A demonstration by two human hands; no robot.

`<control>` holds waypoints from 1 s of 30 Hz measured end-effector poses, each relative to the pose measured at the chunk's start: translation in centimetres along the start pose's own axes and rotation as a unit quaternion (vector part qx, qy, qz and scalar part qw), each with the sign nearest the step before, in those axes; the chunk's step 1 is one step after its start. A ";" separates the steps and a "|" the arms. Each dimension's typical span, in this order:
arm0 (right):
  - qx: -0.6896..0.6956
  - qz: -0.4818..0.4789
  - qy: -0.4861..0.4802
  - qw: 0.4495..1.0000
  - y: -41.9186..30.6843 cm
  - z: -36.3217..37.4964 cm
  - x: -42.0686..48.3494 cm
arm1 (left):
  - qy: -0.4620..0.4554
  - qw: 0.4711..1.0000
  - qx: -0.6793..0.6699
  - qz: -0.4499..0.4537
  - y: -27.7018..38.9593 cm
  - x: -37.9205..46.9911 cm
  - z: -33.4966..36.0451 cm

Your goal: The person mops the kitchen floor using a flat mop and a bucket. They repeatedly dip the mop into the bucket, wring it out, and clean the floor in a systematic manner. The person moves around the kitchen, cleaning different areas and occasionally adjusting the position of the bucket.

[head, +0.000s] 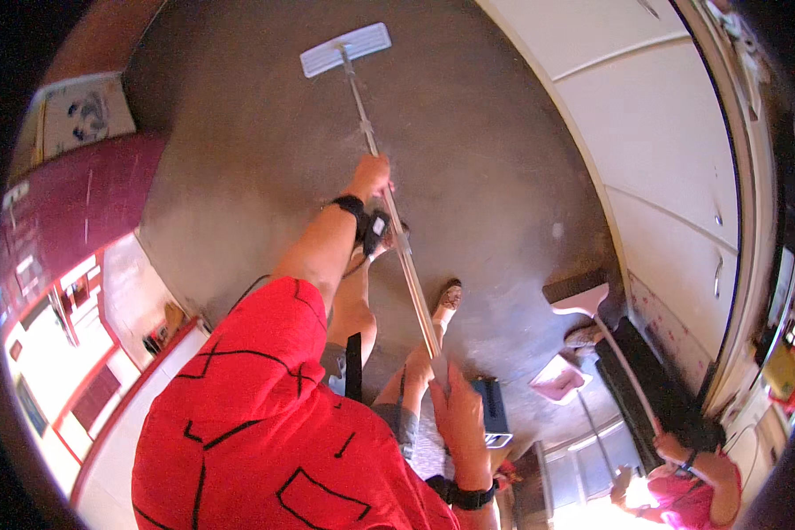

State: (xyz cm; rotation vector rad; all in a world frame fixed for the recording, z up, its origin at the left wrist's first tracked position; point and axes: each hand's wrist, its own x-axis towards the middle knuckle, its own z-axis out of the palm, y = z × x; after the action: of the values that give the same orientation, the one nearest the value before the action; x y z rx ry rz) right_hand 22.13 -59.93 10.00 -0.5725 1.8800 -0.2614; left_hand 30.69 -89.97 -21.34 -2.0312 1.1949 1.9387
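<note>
A flat mop's pole (407, 262) runs from low centre up to its pale rectangular head (346, 50), which lies on the grey-brown floor ahead. My left hand (371, 175) is closed round the upper part of the pole, nearer the mop head. Lower down, my right hand (456, 405) grips the pole's end. Both wrists wear black straps, and a small black device (375, 230) is at the left wrist. My legs and feet show beneath the pole.
Another person (699, 487) at the lower right holds a broom (586, 301) and a long-handled dustpan (560, 379). White cabinets (662, 132) line the right side. A dark red surface (99, 192) and a picture panel (89, 112) stand left. A black box (491, 407) is beside my right hand.
</note>
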 end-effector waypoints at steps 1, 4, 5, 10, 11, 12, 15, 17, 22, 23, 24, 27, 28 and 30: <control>-0.001 -0.004 -0.017 1.000 2.3 0.4 -1.7 | -0.018 0.982 0.144 0.123 -4.5 -0.3 0.8; -0.080 0.022 -0.039 0.996 10.5 0.5 -7.9 | 0.029 0.815 0.530 0.232 -14.0 -4.0 5.6; -0.106 0.026 -0.047 0.993 13.1 0.0 -10.2 | 0.020 0.876 0.455 0.162 -15.3 -7.9 8.6; -0.154 0.047 -0.084 0.983 26.8 -7.1 -22.6 | 0.064 0.994 -0.008 -0.086 -27.8 -21.5 21.4; -0.167 0.050 -0.088 0.981 29.1 -8.6 -24.3 | 0.033 0.994 -0.058 -0.092 -28.4 -25.0 23.0; -0.184 0.052 -0.101 0.976 30.6 -10.1 -25.2 | 0.001 0.989 -0.079 -0.128 -31.7 -25.5 25.7; -0.222 0.035 -0.150 0.963 39.9 -13.6 -25.9 | 0.009 0.986 -0.089 -0.144 -30.8 -27.0 27.2; -0.242 0.003 -0.216 0.946 48.8 -16.1 -24.9 | 0.041 0.986 -0.093 -0.132 -28.7 -26.3 25.6; -0.219 -0.012 -0.085 0.972 17.3 -8.5 -15.0 | 0.142 0.988 -0.052 -0.037 -24.4 -18.6 15.7; -0.216 -0.015 -0.079 0.973 16.5 -7.1 -13.6 | 0.137 0.988 -0.062 -0.044 -22.6 -17.2 12.9; -0.217 -0.022 -0.080 0.973 15.8 -6.2 -12.7 | 0.120 0.982 -0.118 -0.091 -21.3 -16.7 10.5; -0.194 0.001 -0.105 0.975 9.5 -5.0 -11.4 | 0.198 0.976 -0.076 -0.053 -21.3 -15.6 8.4; -0.111 -0.004 -0.078 0.991 9.4 -4.3 -11.8 | 0.205 0.976 -0.054 -0.045 -19.7 -16.6 7.0; -0.228 -0.060 -0.044 0.971 9.3 -3.7 -11.5 | 0.179 0.982 -0.060 -0.014 -16.3 -17.0 3.0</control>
State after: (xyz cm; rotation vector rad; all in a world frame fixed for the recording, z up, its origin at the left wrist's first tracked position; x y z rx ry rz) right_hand 19.51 -46.48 16.74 -0.9926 1.8267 0.1241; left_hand 39.58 -69.17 -14.06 -2.5255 1.1251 1.7197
